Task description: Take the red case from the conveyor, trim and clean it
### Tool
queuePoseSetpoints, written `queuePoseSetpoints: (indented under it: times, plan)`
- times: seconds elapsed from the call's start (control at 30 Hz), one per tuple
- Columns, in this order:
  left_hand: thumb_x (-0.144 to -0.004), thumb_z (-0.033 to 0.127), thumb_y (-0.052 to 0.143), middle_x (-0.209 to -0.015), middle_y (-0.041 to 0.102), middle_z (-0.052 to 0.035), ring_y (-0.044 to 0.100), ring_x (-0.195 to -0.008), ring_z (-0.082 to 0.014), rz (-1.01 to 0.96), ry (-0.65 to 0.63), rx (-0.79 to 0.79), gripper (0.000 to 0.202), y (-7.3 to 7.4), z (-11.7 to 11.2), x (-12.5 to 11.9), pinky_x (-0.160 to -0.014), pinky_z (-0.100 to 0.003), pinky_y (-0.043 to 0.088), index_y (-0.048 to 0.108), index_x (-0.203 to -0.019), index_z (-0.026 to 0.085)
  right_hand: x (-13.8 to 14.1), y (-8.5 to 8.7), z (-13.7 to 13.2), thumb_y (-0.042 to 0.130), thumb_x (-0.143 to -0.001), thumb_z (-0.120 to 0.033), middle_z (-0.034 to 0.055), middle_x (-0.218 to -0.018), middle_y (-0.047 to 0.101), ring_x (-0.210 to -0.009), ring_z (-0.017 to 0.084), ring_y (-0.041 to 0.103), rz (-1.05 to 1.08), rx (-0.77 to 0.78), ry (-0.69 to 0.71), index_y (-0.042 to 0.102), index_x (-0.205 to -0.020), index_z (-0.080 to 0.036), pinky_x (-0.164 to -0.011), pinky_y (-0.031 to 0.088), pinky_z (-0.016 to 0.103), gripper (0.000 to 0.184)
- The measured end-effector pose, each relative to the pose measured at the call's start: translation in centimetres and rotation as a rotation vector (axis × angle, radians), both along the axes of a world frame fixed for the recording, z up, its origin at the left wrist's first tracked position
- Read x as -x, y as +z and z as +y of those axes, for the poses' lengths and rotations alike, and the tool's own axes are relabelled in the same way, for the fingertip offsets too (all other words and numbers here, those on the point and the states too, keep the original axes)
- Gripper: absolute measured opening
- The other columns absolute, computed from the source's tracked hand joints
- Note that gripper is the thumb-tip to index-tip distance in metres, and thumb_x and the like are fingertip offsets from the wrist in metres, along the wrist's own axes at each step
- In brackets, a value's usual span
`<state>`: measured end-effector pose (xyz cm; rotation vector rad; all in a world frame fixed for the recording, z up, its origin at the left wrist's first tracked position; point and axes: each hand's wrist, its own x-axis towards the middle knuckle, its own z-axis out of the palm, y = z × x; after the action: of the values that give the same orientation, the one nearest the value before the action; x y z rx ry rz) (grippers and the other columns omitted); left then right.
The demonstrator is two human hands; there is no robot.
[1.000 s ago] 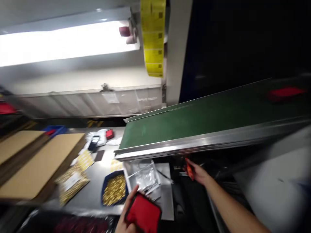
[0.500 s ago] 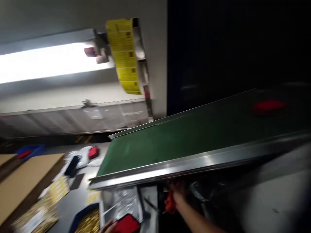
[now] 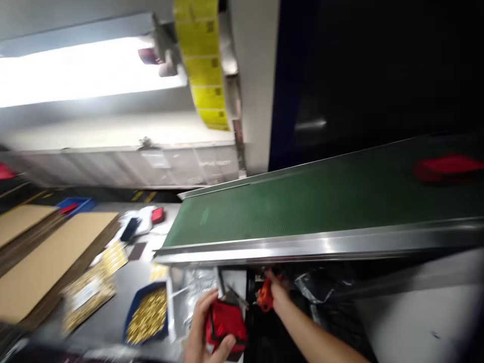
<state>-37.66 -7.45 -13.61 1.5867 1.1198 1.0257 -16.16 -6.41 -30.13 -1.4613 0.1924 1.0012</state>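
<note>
My left hand (image 3: 202,330) is closed round a small red zip case (image 3: 228,322) with dark edging, low in the middle of the view. Its thumb lies across the front and its fingers along the left side. Under the near rail of the conveyor, my right hand (image 3: 277,288) reaches in beside an orange tool (image 3: 265,295). Blur and shadow cover the fingers, so I cannot tell whether they grip it. Left of the case, a dark blue tray (image 3: 127,315) holds many small gold-coloured metal parts.
A green conveyor belt (image 3: 287,206) with metal rails slopes up to the right, carrying a blurred red item (image 3: 448,167). A bag of gold parts (image 3: 88,297), cardboard (image 3: 60,267) and another red case (image 3: 158,215) lie left. Yellow labels (image 3: 204,65) hang above.
The red case in my left hand has come up and right, further into view. My right hand stays by the orange tool. The red item on the belt sits further right; the camera has tilted down.
</note>
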Motion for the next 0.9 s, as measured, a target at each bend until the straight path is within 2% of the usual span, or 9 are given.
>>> queuePoseSetpoints:
  times: [0.07,0.13,0.3,0.43,0.57,0.63,0.7,0.8,0.9]
  plan:
    - [-0.071,0.056,0.079,-0.139,0.051,-0.0116,0.052,-0.126,-0.0332,-0.261,-0.006,0.281,0.083,0.7,-1.2,0.5,-0.100,-0.038,0.050,0.041,-0.141,0.032,-0.3,0.1,-0.8,0.073,-0.064,-0.050,-0.0042,-0.052,0.054,-0.041,0.022,0.055,0.136,0.003,0.136,0.048,-0.088,-0.022,-0.042,0.049,0.037,0.045]
    - [-0.066,0.057,0.083,-0.139,0.050,-0.0134,0.053,-0.124,-0.0345,-0.467,0.009,0.411,0.097,1.4,-2.2,1.3,-0.099,-0.038,0.051,0.034,-0.145,0.031,-0.9,-0.2,-1.5,0.072,-0.069,-0.052,-0.0017,-0.051,0.053,-0.039,0.019,0.051,0.243,-0.029,0.267,0.050,-0.077,-0.020,-0.038,0.046,0.034,0.039]
    - [-0.067,0.055,0.083,-0.140,0.047,-0.0160,0.044,-0.132,-0.0395,-0.627,0.018,0.372,0.095,2.4,-4.2,3.6,-0.103,-0.044,0.049,0.037,-0.146,0.029,-3.0,-1.6,-3.3,0.062,-0.082,-0.055,0.0061,-0.075,0.067,-0.061,0.021,0.063,0.291,-0.121,0.376,0.061,-0.089,-0.020,-0.050,0.053,0.033,0.036]
    - [-0.065,0.058,0.083,-0.140,0.046,-0.0168,0.044,-0.131,-0.0406,-0.586,0.116,0.362,0.097,2.9,-5.5,5.1,-0.095,-0.041,0.055,0.037,-0.145,0.028,-2.7,-4.1,-5.1,0.038,-0.090,-0.062,0.0095,-0.077,0.067,-0.070,0.022,0.066,0.161,-0.002,0.387,0.058,-0.084,-0.021,-0.062,0.056,0.036,0.045]
    - [-0.062,0.059,0.085,-0.144,0.046,-0.0161,0.045,-0.132,-0.0402,-0.543,0.298,0.432,0.101,3.3,-7.1,6.8,-0.100,-0.041,0.052,0.037,-0.145,0.027,2.1,-6.9,-6.6,0.058,-0.081,-0.043,0.0024,-0.062,0.059,-0.051,0.017,0.056,-0.042,0.247,0.531,0.056,-0.081,-0.017,-0.049,0.046,0.029,0.025]
    - [-0.062,0.060,0.083,-0.141,0.050,-0.0166,0.047,-0.131,-0.0401,-0.545,0.387,0.464,0.101,3.3,-8.0,7.7,-0.100,-0.042,0.053,0.037,-0.145,0.026,5.7,-7.7,-6.6,0.066,-0.077,-0.036,-0.0005,-0.063,0.058,-0.052,0.014,0.055,-0.173,0.289,0.646,0.058,-0.085,-0.015,-0.054,0.047,0.029,0.024]
    - [-0.069,0.057,0.078,-0.139,0.053,-0.0162,0.050,-0.128,-0.0389,-0.546,0.481,0.507,0.093,3.2,-8.7,8.6,-0.098,-0.042,0.055,0.036,-0.146,0.026,9.3,-7.9,-6.0,0.074,-0.070,-0.038,0.0028,-0.075,0.062,-0.069,0.020,0.062,-0.344,0.307,0.722,0.058,-0.094,-0.015,-0.068,0.052,0.034,0.037]
    - [-0.076,0.050,0.073,-0.139,0.054,-0.0140,0.056,-0.123,-0.0361,-0.530,0.574,0.557,0.082,3.5,-9.4,9.8,-0.094,-0.041,0.057,0.035,-0.147,0.030,13.9,-7.4,-4.6,0.081,-0.061,-0.047,0.0205,-0.112,0.059,-0.111,0.038,0.057,-0.600,0.356,0.762,0.050,-0.115,-0.013,-0.092,0.048,0.048,0.071]
    - [-0.072,0.047,0.078,-0.140,0.054,-0.0131,0.059,-0.120,-0.0353,-0.501,0.575,0.536,0.088,4.0,-9.6,11.4,-0.091,-0.039,0.058,0.035,-0.147,0.033,17.2,-6.5,-3.4,0.077,-0.068,-0.044,0.0240,-0.128,0.050,-0.124,0.041,0.048,-0.765,0.287,0.848,0.048,-0.118,-0.014,-0.103,0.041,0.048,0.066]
